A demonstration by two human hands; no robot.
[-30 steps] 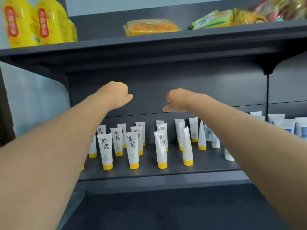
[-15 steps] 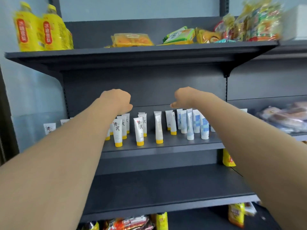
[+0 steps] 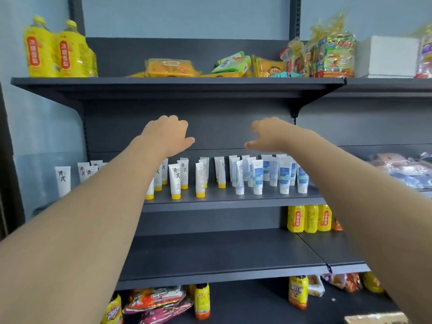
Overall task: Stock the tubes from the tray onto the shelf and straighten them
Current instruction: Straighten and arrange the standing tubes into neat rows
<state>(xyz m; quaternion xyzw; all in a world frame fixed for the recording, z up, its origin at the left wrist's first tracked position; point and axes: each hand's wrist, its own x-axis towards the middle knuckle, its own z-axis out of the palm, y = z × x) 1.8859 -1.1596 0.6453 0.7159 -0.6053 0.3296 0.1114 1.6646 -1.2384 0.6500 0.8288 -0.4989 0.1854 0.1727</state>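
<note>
Above the middle shelf [image 3: 233, 203], where the tubes [image 3: 175, 181] stand cap-down in loose rows, the left hand [image 3: 167, 134] and right hand [image 3: 271, 135] hover apart, empty and loosely curled, seemingly poised to straighten them.

Place: a shop.
Evidence: dark metal shelving [image 3: 210, 86] stocked with drink bottles [image 3: 58, 47], snack packets [image 3: 327, 54], rows of tubes [image 3: 257, 176].

white tubes [image 3: 174, 177] with yellow caps, dark grey shelf [image 3: 233, 198]
</note>
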